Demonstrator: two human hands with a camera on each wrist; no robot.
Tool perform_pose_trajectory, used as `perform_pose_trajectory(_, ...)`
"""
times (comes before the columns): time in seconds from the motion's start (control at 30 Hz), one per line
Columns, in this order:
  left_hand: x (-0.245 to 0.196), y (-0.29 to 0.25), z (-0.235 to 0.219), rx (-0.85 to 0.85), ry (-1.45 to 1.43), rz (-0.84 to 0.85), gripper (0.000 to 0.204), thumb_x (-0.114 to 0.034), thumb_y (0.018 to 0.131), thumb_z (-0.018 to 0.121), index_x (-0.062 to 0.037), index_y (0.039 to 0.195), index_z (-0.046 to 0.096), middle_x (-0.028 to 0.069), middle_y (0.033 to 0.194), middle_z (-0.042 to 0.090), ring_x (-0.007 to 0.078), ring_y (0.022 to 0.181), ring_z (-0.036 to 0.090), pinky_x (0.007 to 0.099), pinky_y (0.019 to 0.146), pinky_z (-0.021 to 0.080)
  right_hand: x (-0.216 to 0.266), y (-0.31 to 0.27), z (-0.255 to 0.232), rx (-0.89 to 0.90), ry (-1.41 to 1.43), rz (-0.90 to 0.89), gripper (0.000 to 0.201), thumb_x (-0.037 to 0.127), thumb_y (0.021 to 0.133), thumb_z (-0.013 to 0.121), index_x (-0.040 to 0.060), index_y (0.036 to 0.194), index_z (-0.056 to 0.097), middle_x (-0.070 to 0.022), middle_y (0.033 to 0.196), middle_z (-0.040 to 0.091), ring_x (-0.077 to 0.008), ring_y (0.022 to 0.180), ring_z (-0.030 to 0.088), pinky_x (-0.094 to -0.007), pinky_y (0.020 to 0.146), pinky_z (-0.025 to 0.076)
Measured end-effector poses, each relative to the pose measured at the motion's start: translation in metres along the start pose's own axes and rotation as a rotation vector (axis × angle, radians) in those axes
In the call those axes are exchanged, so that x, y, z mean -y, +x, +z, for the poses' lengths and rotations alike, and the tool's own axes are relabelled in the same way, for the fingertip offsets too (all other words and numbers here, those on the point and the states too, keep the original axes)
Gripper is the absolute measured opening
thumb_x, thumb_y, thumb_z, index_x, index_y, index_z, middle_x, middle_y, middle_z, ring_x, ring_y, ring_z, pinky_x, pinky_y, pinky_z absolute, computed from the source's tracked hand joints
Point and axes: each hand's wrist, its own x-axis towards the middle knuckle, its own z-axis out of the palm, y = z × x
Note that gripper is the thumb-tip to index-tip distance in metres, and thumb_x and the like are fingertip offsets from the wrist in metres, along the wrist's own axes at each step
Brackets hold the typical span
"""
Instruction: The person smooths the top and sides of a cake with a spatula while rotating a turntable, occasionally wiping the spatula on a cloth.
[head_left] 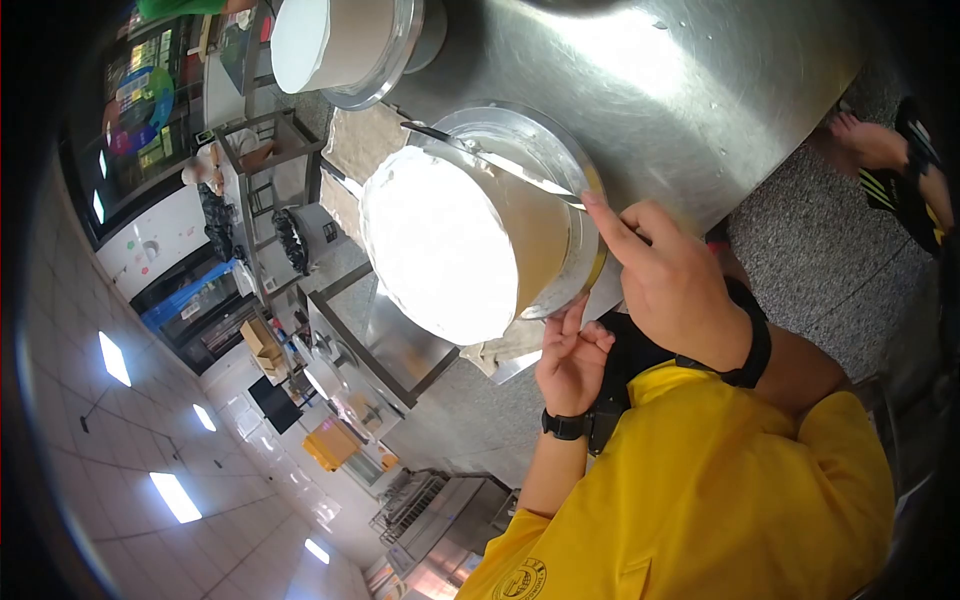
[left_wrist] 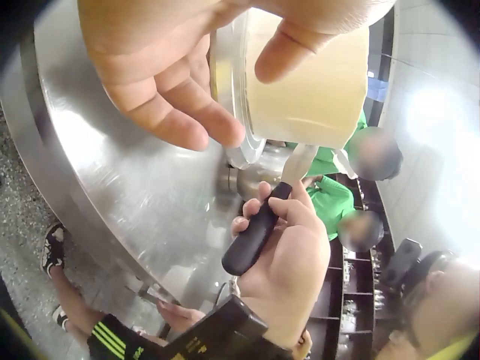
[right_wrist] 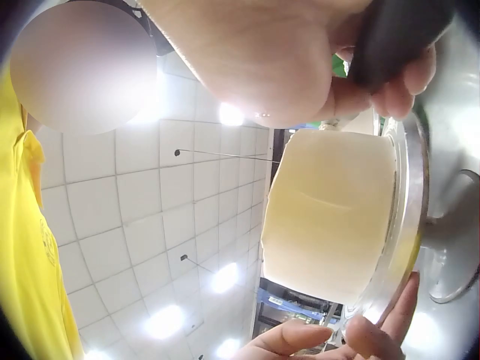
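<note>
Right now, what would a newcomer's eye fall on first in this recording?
The cake, its white top glaring near the middle of the head view, on a turntable. Next, the spatula beside the cake, held in the right hand, with the left hand at the turntable's rim. The yellow shirt also stands out, lower right.

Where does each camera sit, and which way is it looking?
Head: worn up there, looking forward and down at the cake; the left grip, right grip and yellow shirt show.
Left wrist: worn there, looking past the left grip at the cake's side; the right grip shows beyond, holding the knife.
Right wrist: worn there, looking past the right grip at the cake's side and the ceiling; the left grip and shirt show too.
Shared: both wrist views show the cake's side and both grips.
</note>
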Motion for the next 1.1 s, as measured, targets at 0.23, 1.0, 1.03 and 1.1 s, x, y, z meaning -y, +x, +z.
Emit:
perform_pose_trajectory(0.23,0.002,0.0,0.022,-0.031,-0.017,-0.048,0.062,-0.009,0.089,0.053,-0.0026,0.148,0.039,0.0155,0.157,0.045,0.0286,0.105,0.063,0.0435,0.093,0.051,0.006,0.002,-0.005,0.034,0.027,-0.015,0.07,0.008,0.079,0.071,0.0094,0.146,0.055,-0.0128,0.105,0.056,-0.03,0.082,0.065,-0.0377,0.068,0.056)
perform_pose_trajectory(1.0,0.008,0.006,0.034,0.104,-0.089,-0.136,0.077,-0.022,0.086,0.056,-0.0064,0.158,0.032,0.0062,0.168,0.029,0.0262,0.13,0.053,0.0396,0.097,0.047,0.001,-0.016,-0.048,0.129,0.08,0.071,0.063,-0.002,0.083,0.063,0.01,0.145,0.057,-0.0122,0.099,0.058,-0.0292,0.081,0.063,-0.0367,0.069,0.053)
perform_pose_trajectory(1.03,0.008,0.006,0.034,0.105,-0.092,-0.133,0.077,-0.022,0.086,0.055,-0.0067,0.158,0.032,0.006,0.168,0.03,0.0261,0.13,0.054,0.0394,0.096,0.047,0.002,-0.02,-0.056,0.148,0.091,0.079,0.062,-0.005,0.083,0.059,0.0081,0.144,0.057,-0.0136,0.098,0.057,-0.0299,0.081,0.062,-0.0369,0.07,0.052)
perform_pose_trajectory(1.1,0.008,0.007,0.037,0.107,-0.104,-0.134,0.075,-0.021,0.087,0.055,-0.0071,0.157,0.033,0.0063,0.168,0.03,0.0264,0.13,0.054,0.0396,0.096,0.048,0.001,-0.031,-0.07,0.166,0.098,0.083,0.061,-0.007,0.084,0.056,0.0061,0.143,0.057,-0.0149,0.098,0.057,-0.0305,0.08,0.061,-0.0371,0.07,0.051)
